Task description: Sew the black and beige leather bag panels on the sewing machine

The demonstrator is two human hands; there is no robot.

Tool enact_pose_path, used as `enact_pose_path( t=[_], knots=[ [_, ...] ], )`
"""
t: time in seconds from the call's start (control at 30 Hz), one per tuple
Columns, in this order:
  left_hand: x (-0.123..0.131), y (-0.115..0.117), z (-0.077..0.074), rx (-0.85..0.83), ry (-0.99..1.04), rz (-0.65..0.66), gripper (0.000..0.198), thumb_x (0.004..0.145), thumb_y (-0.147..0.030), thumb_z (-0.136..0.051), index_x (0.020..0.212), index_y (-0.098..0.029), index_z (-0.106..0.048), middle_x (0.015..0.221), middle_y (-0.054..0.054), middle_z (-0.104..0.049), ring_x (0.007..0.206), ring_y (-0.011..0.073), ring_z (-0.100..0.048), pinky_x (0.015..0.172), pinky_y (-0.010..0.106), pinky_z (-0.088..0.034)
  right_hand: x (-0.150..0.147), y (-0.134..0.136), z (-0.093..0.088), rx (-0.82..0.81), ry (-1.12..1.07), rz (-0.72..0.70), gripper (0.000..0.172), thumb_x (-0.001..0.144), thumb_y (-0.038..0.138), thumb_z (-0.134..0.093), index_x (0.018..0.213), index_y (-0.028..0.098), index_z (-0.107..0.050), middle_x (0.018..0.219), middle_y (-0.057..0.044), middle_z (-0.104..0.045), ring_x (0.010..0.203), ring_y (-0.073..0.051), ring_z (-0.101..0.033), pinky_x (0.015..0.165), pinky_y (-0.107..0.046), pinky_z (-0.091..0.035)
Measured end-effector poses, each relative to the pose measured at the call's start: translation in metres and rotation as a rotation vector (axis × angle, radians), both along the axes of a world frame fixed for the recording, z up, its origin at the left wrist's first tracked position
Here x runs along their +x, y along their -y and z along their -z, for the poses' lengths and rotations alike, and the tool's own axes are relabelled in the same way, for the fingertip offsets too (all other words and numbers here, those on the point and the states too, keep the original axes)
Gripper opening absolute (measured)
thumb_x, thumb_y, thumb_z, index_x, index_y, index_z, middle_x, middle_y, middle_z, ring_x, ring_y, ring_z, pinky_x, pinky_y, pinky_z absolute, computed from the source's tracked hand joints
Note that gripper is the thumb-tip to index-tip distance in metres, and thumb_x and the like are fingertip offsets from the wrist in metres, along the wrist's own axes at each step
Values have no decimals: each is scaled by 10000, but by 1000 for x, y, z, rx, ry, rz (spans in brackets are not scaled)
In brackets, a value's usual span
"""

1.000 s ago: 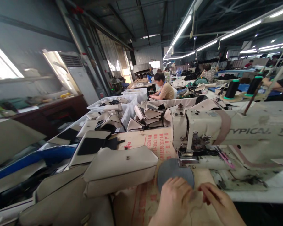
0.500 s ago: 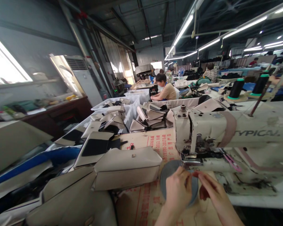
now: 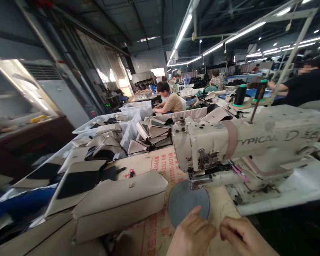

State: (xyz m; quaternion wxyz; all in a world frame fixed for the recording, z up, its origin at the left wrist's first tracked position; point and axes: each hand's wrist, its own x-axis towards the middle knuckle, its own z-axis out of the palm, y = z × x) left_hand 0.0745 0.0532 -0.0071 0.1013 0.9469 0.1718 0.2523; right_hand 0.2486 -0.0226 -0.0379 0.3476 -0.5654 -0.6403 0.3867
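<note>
Head view: left hand (image 3: 192,235), right hand (image 3: 242,236) curled apart, cropped — beside a grey disc (image 3: 188,202).

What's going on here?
Someone is working at a sewing machine. Their left hand touches the lower edge of a round grey disc lying on a printed cardboard sheet in front of the machine. Their right hand is beside it, apart from the disc. Beige bag pieces lie to the left, and a co-worker sits farther back.
</note>
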Motion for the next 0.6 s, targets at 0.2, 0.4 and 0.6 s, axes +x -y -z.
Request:
enact_pose_path(
  t=[0.2,0.4,0.6],
  knots=[
    [3,13,6,-96,293,-308,173,827,-138,-479,903,-193,-624,761,17,-637,719,113,-607,693,179,-484,95,-33,11,173,274,698,410,844,524,-375,812,164,-569,592,-25,-552,518,-149,-512,513,-239,-375],
    [20,34,-15,-449,427,-583,171,807,-276,-541,713,-172,-640,594,-10,-533,510,87,-480,489,182,-378,122,-76,53,209,503,746,541,817,521,-401,1169,121,-493,725,-85,-621,549,-202,-566,579,-313,-424],
    [22,36,-17,-562,490,-647,172,792,-285,-554,751,-157,-662,607,-1,-522,547,96,-467,523,183,-379,95,-34,67,95,-163,843,508,760,491,-528,1152,168,-545,502,15,-510,440,-155,-470,489,-287,-402]
  ],
)
